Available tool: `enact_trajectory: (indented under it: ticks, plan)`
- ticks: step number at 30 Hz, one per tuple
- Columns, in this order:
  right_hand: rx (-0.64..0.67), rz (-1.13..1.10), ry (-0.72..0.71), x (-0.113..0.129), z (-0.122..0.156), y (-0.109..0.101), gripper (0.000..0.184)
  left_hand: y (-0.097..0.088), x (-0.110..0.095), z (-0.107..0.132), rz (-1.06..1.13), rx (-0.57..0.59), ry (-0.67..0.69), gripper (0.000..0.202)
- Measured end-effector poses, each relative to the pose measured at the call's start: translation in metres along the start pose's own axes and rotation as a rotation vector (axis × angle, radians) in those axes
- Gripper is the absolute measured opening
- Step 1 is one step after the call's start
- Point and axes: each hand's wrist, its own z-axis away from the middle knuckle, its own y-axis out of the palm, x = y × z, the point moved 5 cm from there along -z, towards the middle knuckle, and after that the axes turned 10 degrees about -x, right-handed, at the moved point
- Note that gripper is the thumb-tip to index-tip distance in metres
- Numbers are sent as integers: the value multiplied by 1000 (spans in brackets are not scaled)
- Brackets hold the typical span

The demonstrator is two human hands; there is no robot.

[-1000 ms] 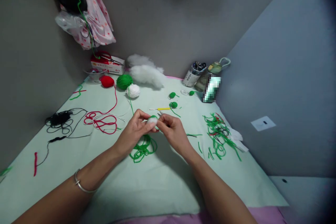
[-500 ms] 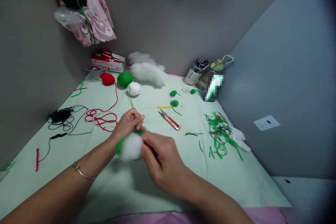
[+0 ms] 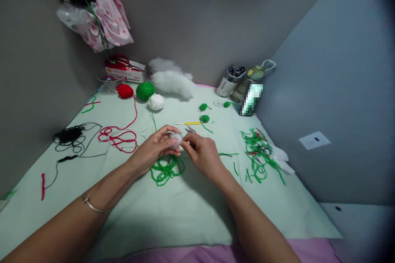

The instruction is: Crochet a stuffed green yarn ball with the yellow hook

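Note:
My left hand (image 3: 156, 148) curls its fingers around a tuft of white stuffing (image 3: 175, 141), above the middle of the table. From the other side my right hand (image 3: 200, 150) pinches the tuft's right edge, its thumb and fingertips pressed together. The green piece seen with the stuffing earlier is mostly hidden by my fingers. Just below my hands lies a loose tangle of green yarn (image 3: 166, 171). Small orange-handled snips (image 3: 192, 130) are partly covered by my right hand, and a yellow crochet hook (image 3: 193, 123) lies behind them.
Red (image 3: 125, 91), green (image 3: 145, 91) and white yarn balls (image 3: 156, 102) stand at the back left, near a heap of stuffing (image 3: 173, 83). Small green balls (image 3: 204, 118) lie right of centre. Yarn scraps (image 3: 257, 156) are piled at right; black yarn (image 3: 69, 135) lies at left.
Both hands have come together around the white stuffing, the left now cupping it. My right hand has moved slightly up and right. The green yarn tangle beneath is now in sight.

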Motion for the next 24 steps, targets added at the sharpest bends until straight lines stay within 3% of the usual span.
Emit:
enact_trajectory:
  ticks: [12,16,21,24]
  plan:
    - [54,-95,-46,24,17,20,22,-1,-5,4,-132,-257,225,18]
    - [22,-176,-7,19,14,22,23,-3,-4,4,-139,-326,290,14]
    - [29,-465,129,-2,-4,22,42,7,-2,8,-106,-273,287,25]
    - [-1,-490,164,-11,-9,19,38,8,-6,11,-91,-212,273,31]
